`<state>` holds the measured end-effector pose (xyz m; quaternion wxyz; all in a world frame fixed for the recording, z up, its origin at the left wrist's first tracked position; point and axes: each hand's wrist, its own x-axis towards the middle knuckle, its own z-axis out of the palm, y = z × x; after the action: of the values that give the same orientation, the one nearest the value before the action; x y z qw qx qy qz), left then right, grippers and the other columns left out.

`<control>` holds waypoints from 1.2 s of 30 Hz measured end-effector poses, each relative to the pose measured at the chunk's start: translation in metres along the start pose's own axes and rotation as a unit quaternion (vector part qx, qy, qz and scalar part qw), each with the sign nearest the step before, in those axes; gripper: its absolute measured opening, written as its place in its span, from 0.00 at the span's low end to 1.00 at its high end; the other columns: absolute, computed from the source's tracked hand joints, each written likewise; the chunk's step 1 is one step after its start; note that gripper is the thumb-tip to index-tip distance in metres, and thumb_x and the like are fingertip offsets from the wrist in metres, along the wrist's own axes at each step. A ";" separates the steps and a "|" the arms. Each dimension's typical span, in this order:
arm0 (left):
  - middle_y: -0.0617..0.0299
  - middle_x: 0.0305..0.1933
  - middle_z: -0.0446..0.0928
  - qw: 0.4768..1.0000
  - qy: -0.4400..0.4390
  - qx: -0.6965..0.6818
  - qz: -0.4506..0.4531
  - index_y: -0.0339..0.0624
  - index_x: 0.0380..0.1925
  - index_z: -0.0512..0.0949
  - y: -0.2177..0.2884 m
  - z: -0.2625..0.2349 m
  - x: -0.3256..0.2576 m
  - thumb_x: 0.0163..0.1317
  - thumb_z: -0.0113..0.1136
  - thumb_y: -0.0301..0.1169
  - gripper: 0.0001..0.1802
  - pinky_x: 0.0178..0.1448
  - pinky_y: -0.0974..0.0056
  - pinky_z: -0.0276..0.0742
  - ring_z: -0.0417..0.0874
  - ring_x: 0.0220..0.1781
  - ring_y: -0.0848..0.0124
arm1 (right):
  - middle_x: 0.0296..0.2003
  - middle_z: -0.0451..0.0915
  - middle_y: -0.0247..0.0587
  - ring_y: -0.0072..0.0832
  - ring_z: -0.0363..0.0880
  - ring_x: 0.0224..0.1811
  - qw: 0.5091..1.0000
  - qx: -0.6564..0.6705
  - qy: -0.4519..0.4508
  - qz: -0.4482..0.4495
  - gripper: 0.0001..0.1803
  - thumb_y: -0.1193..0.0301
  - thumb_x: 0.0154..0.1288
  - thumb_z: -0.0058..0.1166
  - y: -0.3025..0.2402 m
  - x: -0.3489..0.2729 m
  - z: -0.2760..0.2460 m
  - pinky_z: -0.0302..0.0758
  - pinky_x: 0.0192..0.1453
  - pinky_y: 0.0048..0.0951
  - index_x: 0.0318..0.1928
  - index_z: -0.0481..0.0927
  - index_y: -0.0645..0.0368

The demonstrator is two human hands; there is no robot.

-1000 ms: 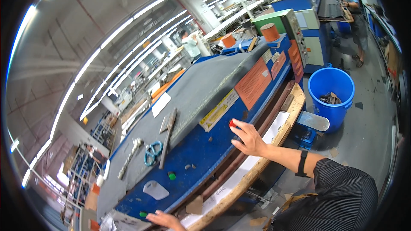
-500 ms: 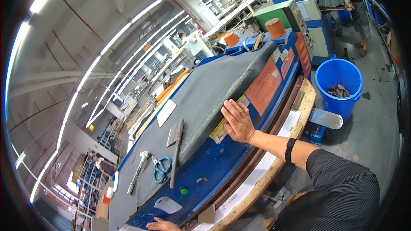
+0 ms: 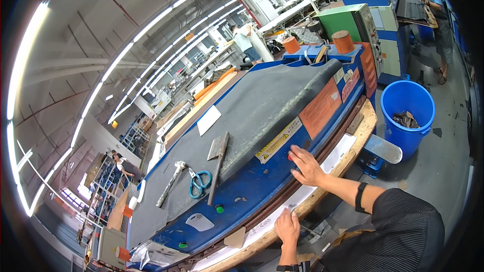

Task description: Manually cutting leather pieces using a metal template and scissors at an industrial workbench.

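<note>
My right hand (image 3: 306,167) is at the front of a blue machine (image 3: 242,191), fingers stretched out at a red button (image 3: 291,156); it holds nothing. My left hand (image 3: 287,226) is closer to me, over the white paper strip (image 3: 335,158) along the wooden edge, its fingers slightly bent and apparently empty. A large dark grey sheet (image 3: 262,100) covers the machine's top. Lying on it are blue-handled scissors (image 3: 200,185), a metal hand tool (image 3: 171,184) and a brush-like tool with a long bar (image 3: 218,166).
Green buttons (image 3: 219,209) sit along the blue front. A worn wooden board (image 3: 365,126) runs along the near edge. To the right stands a blue bin (image 3: 408,106) with scraps, beside a metal pedal-like plate (image 3: 383,147). Other people (image 3: 245,44) are farther off.
My right hand has left the sheet's edge and come down to the red button. My left hand has moved right, off the blue surface to the wooden edge. The view has shifted.
</note>
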<state>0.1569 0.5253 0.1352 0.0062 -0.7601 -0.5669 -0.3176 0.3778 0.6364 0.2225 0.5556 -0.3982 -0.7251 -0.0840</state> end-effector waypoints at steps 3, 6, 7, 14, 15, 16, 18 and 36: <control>0.51 0.44 0.84 0.999 -0.004 0.041 0.009 0.41 0.47 0.82 0.024 0.006 0.004 0.66 0.55 0.39 0.16 0.56 0.48 0.71 0.82 0.48 0.54 | 0.61 0.73 0.58 0.50 0.76 0.58 0.990 -0.048 -0.070 0.116 0.29 0.66 0.61 0.58 0.022 -0.066 -0.022 0.72 0.60 0.48 0.60 0.74 0.67; 0.52 0.42 0.82 0.996 0.019 0.088 0.008 0.42 0.48 0.83 0.037 0.015 0.004 0.65 0.57 0.40 0.17 0.54 0.50 0.71 0.81 0.46 0.54 | 0.44 0.83 0.49 0.44 0.82 0.46 0.976 -0.037 -0.186 0.108 0.18 0.63 0.60 0.59 0.037 -0.094 -0.040 0.76 0.53 0.45 0.46 0.82 0.62; 0.52 0.43 0.82 0.995 0.028 0.093 0.005 0.42 0.48 0.83 0.038 0.021 0.000 0.64 0.57 0.39 0.17 0.54 0.50 0.71 0.81 0.46 0.53 | 0.30 0.82 0.41 0.42 0.84 0.37 0.985 -0.036 -0.155 0.058 0.12 0.61 0.61 0.58 0.039 -0.096 -0.044 0.78 0.46 0.44 0.33 0.83 0.57; 0.47 0.49 0.81 0.994 0.011 0.102 -0.043 0.39 0.50 0.81 0.055 0.060 -0.017 0.69 0.52 0.43 0.21 0.62 0.47 0.67 0.78 0.55 0.48 | 0.32 0.78 0.41 0.39 0.79 0.40 0.983 -0.029 -0.179 -0.013 0.14 0.60 0.65 0.56 0.058 -0.138 -0.076 0.72 0.50 0.41 0.30 0.80 0.56; 0.44 0.48 0.81 0.994 0.005 0.097 -0.052 0.38 0.49 0.81 0.057 0.059 -0.016 0.68 0.53 0.43 0.21 0.62 0.46 0.68 0.78 0.54 0.47 | 0.32 0.79 0.42 0.39 0.79 0.41 0.980 -0.026 -0.196 -0.009 0.14 0.59 0.66 0.55 0.059 -0.139 -0.077 0.72 0.51 0.41 0.31 0.81 0.57; 0.42 0.47 0.81 0.994 -0.004 0.090 -0.057 0.37 0.48 0.82 0.061 0.059 -0.013 0.68 0.53 0.44 0.22 0.61 0.46 0.69 0.79 0.53 0.45 | 0.32 0.79 0.42 0.39 0.79 0.41 0.977 -0.026 -0.211 0.000 0.15 0.58 0.66 0.54 0.061 -0.140 -0.081 0.71 0.52 0.41 0.31 0.81 0.57; 0.42 0.48 0.81 0.991 -0.033 0.086 -0.095 0.37 0.49 0.81 0.071 0.059 -0.005 0.67 0.54 0.44 0.22 0.62 0.45 0.68 0.78 0.53 0.45 | 0.33 0.80 0.43 0.40 0.79 0.42 0.975 -0.025 -0.222 0.006 0.17 0.57 0.67 0.52 0.067 -0.140 -0.086 0.71 0.53 0.42 0.32 0.82 0.57; 0.47 0.46 0.79 0.994 0.031 0.074 -0.075 0.36 0.46 0.78 0.123 0.049 -0.088 0.64 0.58 0.39 0.18 0.64 0.48 0.64 0.76 0.52 0.49 | 0.35 0.81 0.45 0.42 0.79 0.42 0.943 -0.017 -0.331 -0.007 0.16 0.58 0.68 0.52 0.025 -0.177 -0.144 0.72 0.51 0.42 0.35 0.81 0.59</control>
<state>0.2734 0.4242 0.0964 0.0561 -0.7025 -0.6442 -0.2972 0.5124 0.4863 0.1127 0.2764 -0.4078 -0.8695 0.0364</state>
